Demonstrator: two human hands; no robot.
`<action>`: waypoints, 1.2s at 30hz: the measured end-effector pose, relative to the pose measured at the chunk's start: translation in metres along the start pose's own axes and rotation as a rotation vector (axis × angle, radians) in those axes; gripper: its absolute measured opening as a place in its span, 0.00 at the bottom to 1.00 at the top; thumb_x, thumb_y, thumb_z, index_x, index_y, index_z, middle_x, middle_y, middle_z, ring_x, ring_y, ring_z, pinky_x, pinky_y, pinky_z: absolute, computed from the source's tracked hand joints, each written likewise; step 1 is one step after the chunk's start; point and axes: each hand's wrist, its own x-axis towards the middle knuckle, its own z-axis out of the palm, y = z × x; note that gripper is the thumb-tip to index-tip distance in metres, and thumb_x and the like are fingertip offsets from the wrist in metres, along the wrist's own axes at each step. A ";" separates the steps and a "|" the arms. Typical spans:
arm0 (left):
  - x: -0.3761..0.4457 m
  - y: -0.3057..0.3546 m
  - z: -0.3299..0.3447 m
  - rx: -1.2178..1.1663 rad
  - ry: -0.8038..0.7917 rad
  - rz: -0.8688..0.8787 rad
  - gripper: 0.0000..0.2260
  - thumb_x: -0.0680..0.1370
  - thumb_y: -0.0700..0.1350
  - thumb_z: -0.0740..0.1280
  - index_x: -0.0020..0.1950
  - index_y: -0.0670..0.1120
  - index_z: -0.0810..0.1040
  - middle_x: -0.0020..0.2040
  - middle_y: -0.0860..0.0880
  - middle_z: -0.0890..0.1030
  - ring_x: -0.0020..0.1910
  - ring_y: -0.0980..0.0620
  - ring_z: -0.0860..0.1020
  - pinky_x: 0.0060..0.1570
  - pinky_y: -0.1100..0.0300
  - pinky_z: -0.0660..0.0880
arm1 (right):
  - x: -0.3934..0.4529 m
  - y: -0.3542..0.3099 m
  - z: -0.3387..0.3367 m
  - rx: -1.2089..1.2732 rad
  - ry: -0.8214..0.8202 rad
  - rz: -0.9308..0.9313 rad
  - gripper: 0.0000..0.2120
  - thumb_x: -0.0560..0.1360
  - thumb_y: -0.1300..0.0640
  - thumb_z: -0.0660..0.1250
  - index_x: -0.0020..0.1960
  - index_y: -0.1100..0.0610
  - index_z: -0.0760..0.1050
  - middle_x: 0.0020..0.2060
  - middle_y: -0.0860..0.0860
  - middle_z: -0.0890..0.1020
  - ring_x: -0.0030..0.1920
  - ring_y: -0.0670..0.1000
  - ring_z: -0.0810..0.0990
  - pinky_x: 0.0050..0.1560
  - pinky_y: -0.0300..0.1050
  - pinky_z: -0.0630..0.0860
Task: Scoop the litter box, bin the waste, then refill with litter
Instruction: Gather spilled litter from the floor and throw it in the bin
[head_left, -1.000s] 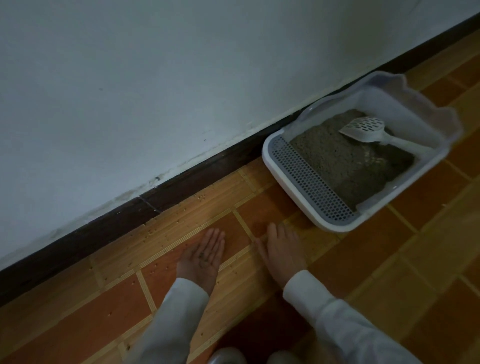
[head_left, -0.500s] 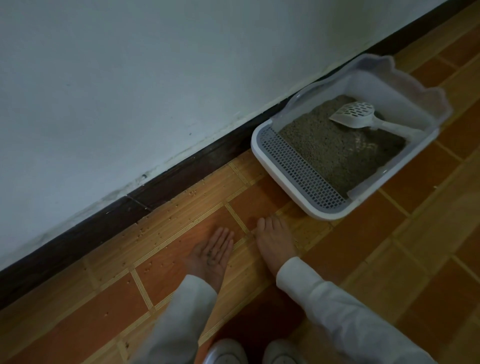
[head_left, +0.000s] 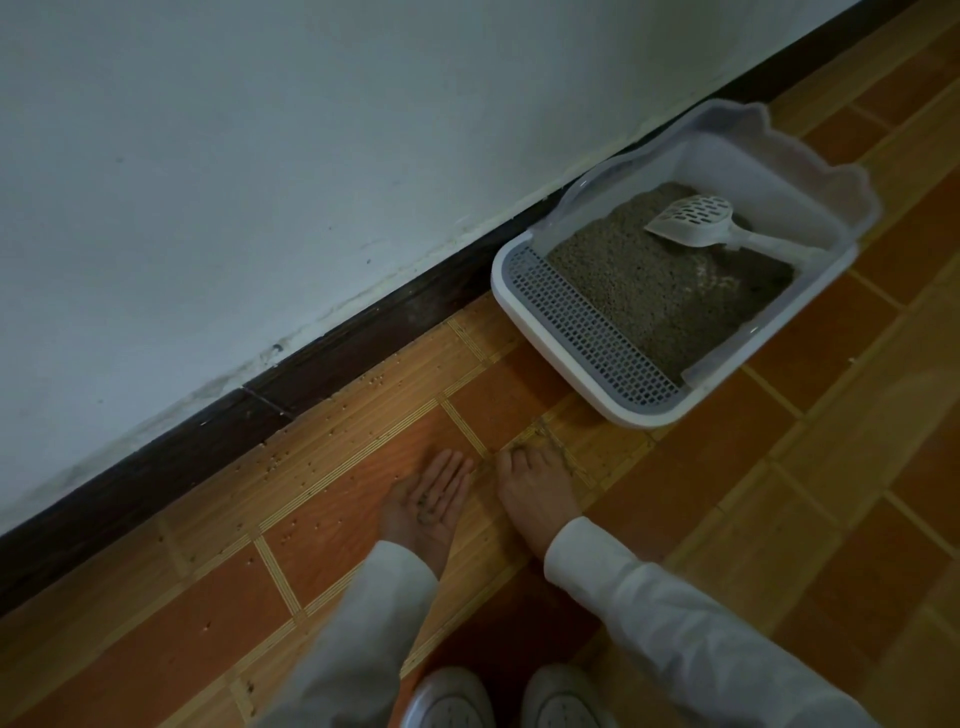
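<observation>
A white litter box with a grey perforated step stands against the wall at the upper right. Grey litter fills it, and a white slotted scoop lies on top with its handle toward the right wall. On the floor below the box, my left hand lies palm up, cupped, with a few dark litter grains in it. My right hand rests palm down just to its right, fingers on a small heap of spilled grains.
Scattered litter grains dot the orange tiled floor along the dark skirting board to the left. My two white shoes show at the bottom edge. The wall rises behind.
The view has shifted so the box sits further right and up. My right hand has drawn grains toward my left palm, which holds a little more litter now.
</observation>
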 end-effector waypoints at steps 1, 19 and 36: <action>0.000 -0.001 0.001 0.005 0.004 0.001 0.17 0.79 0.43 0.54 0.58 0.34 0.75 0.56 0.39 0.81 0.56 0.43 0.80 0.61 0.51 0.72 | 0.000 -0.001 -0.004 0.023 0.001 0.009 0.09 0.58 0.54 0.77 0.32 0.55 0.78 0.26 0.49 0.80 0.28 0.48 0.79 0.34 0.40 0.76; 0.006 -0.009 0.005 -0.037 -0.011 -0.088 0.16 0.79 0.41 0.56 0.60 0.33 0.73 0.59 0.38 0.80 0.59 0.40 0.77 0.59 0.49 0.73 | -0.030 0.066 0.017 0.202 -0.153 0.300 0.15 0.78 0.46 0.61 0.52 0.58 0.75 0.45 0.56 0.80 0.43 0.58 0.78 0.46 0.50 0.73; 0.007 -0.025 0.008 0.109 -0.001 -0.151 0.16 0.79 0.45 0.56 0.57 0.38 0.78 0.49 0.42 0.84 0.45 0.49 0.83 0.47 0.57 0.77 | -0.024 0.011 -0.027 0.559 -0.020 0.104 0.04 0.76 0.57 0.64 0.45 0.58 0.75 0.40 0.54 0.79 0.40 0.54 0.76 0.43 0.49 0.75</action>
